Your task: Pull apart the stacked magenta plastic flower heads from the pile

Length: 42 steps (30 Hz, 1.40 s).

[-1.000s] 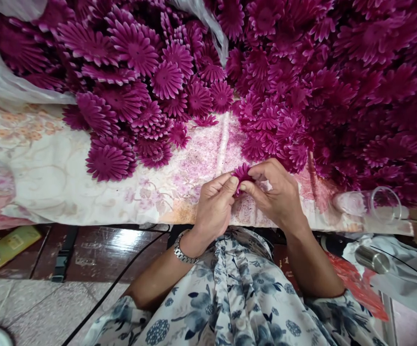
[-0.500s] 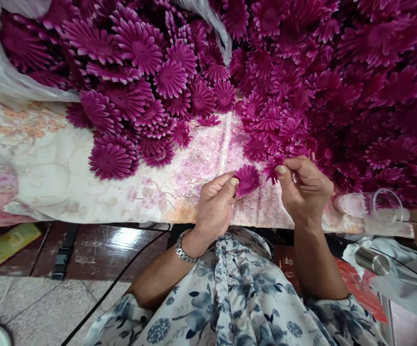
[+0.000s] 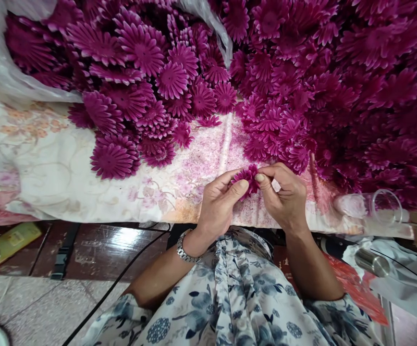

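Note:
Between my two hands, just above the floral tablecloth (image 3: 179, 187), are purple flower heads (image 3: 247, 179), artificial-looking and overlapping. My left hand (image 3: 217, 202) pinches one by its petals between thumb and forefinger. The thumb and forefinger of my right hand (image 3: 284, 194) close on the petals at the right side. Fingers hide part of the flowers, so I cannot tell exactly how the two sit together. Beyond my hands, a heap of small purple flower heads (image 3: 271, 117) spreads to the right. Larger, stacked purple flower heads (image 3: 113, 156) lie to the left.
A clear plastic bag (image 3: 10, 67) surrounds part of the left heap. Clear plastic cups (image 3: 386, 206) lie at the table's right edge. Below are a metal cylinder (image 3: 372, 262), a red plastic bag (image 3: 360, 288), a yellow object (image 3: 12, 245) and a black cable (image 3: 118, 278).
My right hand has moved left with its flower head, bringing it against the one in my left hand. The left hand has barely shifted.

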### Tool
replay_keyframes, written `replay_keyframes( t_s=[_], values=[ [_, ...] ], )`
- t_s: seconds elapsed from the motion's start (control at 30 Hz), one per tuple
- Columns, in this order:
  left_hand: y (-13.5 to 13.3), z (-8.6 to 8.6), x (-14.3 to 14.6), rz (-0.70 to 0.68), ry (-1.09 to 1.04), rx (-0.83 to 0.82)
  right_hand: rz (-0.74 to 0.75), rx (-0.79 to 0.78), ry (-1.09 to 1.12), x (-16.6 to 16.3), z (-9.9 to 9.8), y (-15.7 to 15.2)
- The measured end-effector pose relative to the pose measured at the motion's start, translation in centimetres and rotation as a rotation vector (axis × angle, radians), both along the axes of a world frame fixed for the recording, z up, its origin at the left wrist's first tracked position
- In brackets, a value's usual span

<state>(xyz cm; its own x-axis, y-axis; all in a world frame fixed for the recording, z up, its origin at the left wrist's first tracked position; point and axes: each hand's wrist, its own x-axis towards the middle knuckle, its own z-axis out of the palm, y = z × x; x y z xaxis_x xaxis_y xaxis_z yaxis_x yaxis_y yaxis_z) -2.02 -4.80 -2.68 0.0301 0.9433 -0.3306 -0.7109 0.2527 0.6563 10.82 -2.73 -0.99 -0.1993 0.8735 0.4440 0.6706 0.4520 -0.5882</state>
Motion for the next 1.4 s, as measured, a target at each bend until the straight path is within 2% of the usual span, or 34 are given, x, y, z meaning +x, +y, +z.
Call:
replay_keyframes(
  t_s=[0.3, 0.7, 0.8, 0.93, 1.03, 1.1, 1.17, 1.23, 1.3, 1.4],
  values=[
    [0.1, -0.2, 0.2, 0.033, 0.021, -0.011, -0.013, -0.022, 0.040, -0.2, 0.1, -0.1],
    [0.2, 0.2, 0.1, 0.037, 0.010, -0.044, -0.079, -0.156, 0.306, -0.2, -0.5, -0.6],
    [0.2, 0.0, 0.1, 0.042, 0.010, -0.044, -0.098, -0.144, 0.324, -0.3, -0.5, -0.7],
    [0.2, -0.2, 0.1, 0.069, -0.003, -0.041, -0.197, -0.064, 0.347, 0.4, -0.5, -0.5],
    [0.3, -0.1, 0.0, 0.084, -0.010, -0.046, -0.323, 0.086, 0.226, 2.5, -0.1, 0.3],
    [0.4, 0.0, 0.0, 0.083, -0.012, -0.049, -0.431, 0.190, 0.038, 4.2, 0.3, 0.9],
    [0.4, 0.0, 0.1, 0.081, -0.007, -0.049, -0.479, 0.245, -0.144, 5.5, 0.7, 1.3],
    [0.3, 0.0, 0.2, 0.089, 0.006, -0.040, -0.441, 0.275, -0.206, 5.5, 1.1, 1.3],
    [0.2, -0.1, 0.3, 0.095, 0.031, -0.027, -0.301, 0.252, -0.156, 4.2, 1.2, 0.8],
    [-0.1, -0.4, 0.4, 0.084, 0.089, 0.009, -0.027, 0.058, -0.074, 1.5, 1.0, -0.2]
  ],
)
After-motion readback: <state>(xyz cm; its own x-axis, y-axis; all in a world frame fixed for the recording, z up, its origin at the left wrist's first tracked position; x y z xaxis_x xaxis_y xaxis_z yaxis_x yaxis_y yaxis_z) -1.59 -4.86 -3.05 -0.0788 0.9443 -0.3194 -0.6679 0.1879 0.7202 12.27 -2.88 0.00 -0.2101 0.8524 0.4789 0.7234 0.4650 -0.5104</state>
